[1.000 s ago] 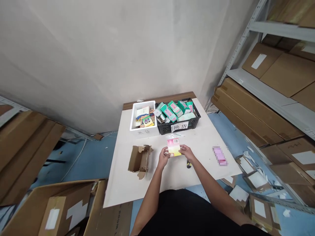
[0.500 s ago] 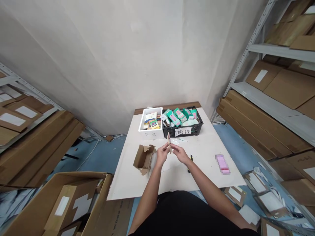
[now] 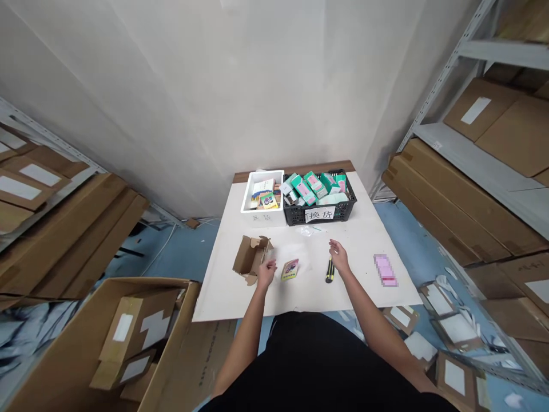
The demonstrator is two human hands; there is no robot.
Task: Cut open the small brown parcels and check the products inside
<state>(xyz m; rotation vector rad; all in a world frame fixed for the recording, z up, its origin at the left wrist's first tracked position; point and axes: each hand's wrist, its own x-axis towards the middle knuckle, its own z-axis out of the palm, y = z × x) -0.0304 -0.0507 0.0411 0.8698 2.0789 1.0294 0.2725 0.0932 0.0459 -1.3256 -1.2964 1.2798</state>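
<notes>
A small box with a colourful printed front and a yellow lower edge (image 3: 290, 269) rests on the table between my hands, touched by neither. My left hand (image 3: 266, 273) is by the right side of an open cardboard box (image 3: 246, 258), its fingers loosely bent and apart, with nothing visible in them. Whether it touches the carton I cannot tell. Over the upper end of a black and yellow utility knife (image 3: 330, 270) hovers my right hand (image 3: 339, 257), fingers spread and holding nothing. A whitish, see-through sheet or bag (image 3: 295, 250) lies behind the small box.
At the table's (image 3: 223, 297) back stand a white foam box (image 3: 263, 218) of small printed packs and a black basket (image 3: 295, 216) of green and pink boxes. A blurred pink item (image 3: 386, 270) lies right. A big carton (image 3: 195, 286) stands at the left; shelves flank both sides.
Both hands have let go of the small box, which now lies on the table. My left hand moved left toward the carton, my right hand right toward the utility knife. The view shifted slightly.
</notes>
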